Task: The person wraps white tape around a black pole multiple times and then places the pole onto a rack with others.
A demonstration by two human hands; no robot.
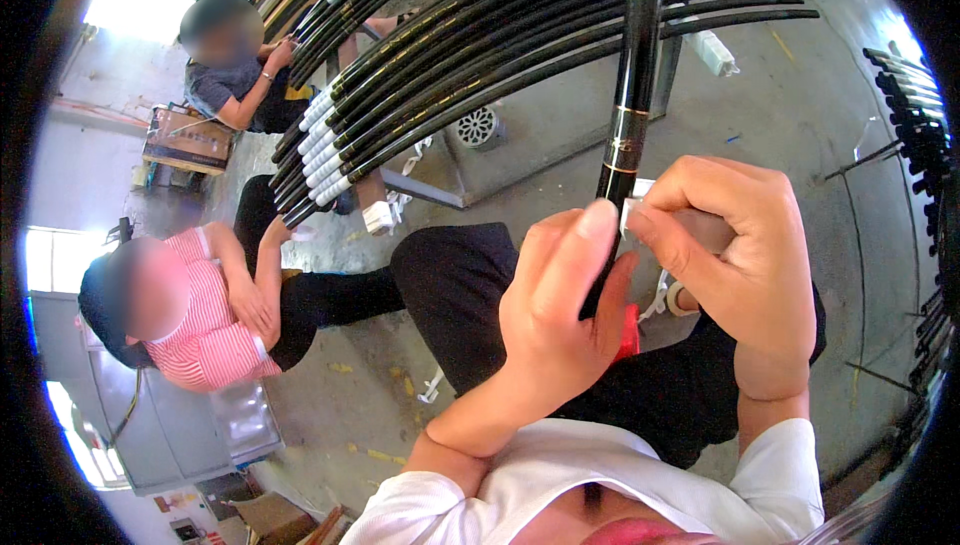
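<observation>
A glossy black fishing rod (629, 95) with gold rings and markings runs upward from my hands to the top edge. My left hand (562, 295) is closed around its lower part, the thumb lying along the rod. My right hand (735, 245) is closed in a pinch beside the rod, with a small white strip (628, 215) between thumb and fingers, right at the rod's side. The strip looks like tape, though the fingers cover most of it. Something red (629, 333) shows behind my left hand, mostly hidden.
Several black rods (440, 75) with white-wrapped ends lie side by side on a stand ahead. A person in a striped shirt (215, 330) sits at left, another person (235, 85) farther back. More dark rods (915, 145) line the right edge. A cardboard box (187, 140) stands far left.
</observation>
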